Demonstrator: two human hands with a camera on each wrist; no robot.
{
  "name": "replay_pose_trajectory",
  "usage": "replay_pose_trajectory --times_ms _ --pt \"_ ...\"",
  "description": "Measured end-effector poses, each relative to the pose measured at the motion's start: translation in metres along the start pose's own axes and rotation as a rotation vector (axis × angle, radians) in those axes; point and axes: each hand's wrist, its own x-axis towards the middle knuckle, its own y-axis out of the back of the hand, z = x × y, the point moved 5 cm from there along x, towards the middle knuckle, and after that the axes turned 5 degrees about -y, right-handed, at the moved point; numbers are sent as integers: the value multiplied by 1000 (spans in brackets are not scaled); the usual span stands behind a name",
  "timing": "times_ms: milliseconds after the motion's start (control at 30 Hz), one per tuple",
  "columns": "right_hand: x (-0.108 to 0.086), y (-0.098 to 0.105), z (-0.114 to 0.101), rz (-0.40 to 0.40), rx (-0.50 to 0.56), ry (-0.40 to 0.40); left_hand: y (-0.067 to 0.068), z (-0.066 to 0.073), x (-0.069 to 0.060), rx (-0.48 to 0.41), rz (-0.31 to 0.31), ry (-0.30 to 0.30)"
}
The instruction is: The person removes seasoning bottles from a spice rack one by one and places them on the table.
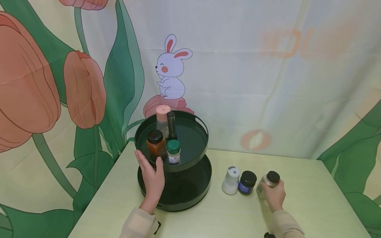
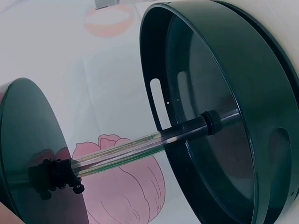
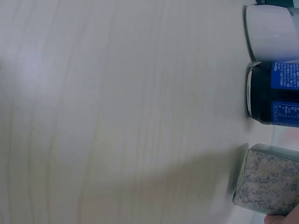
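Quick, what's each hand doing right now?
Left hand: open, at the rim of the round, dark green upper tray.
Right hand: closed, holding the black-lidded, clear, square-sided jar.

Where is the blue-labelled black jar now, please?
In the head view, the black jar stands right of centre, between the white tapered bottle and the clear glass jar in the right hand.

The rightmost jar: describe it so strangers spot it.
Right of the dark stand on the table is a row of three. The right hand grips the rightmost jar; its speckled contents set it apart from the white bottle and blue-labelled jar.
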Motion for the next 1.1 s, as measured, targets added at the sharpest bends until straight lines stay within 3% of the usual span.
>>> replay_pose_trajectory --times_ms 433,1100 --pt "0 -7 3 19 46 -10 1 1 0 -3 6 -10" --pt "4 -13 4 35 18 16 1 0 0 -4 7 -7"
